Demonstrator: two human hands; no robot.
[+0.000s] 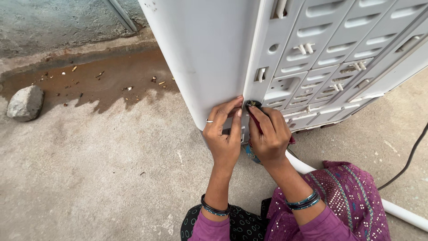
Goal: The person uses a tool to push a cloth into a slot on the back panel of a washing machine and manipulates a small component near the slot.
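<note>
White plastic casing (209, 58), left hand (223, 134) steadying, right hand (269, 136) perhaps gripping screwdriver (256, 118)

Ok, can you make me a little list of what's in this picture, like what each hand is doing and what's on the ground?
Left hand: fingers pressed flat on the white plastic panel near its lower edge
Right hand: grips a dark red-handled screwdriver, tip at a fitting on the panel's edge
Back of panel: ribbed grid with clips
Ground: concrete floor, wet patch, a grey stone
Also: black cable, white pipe
</note>
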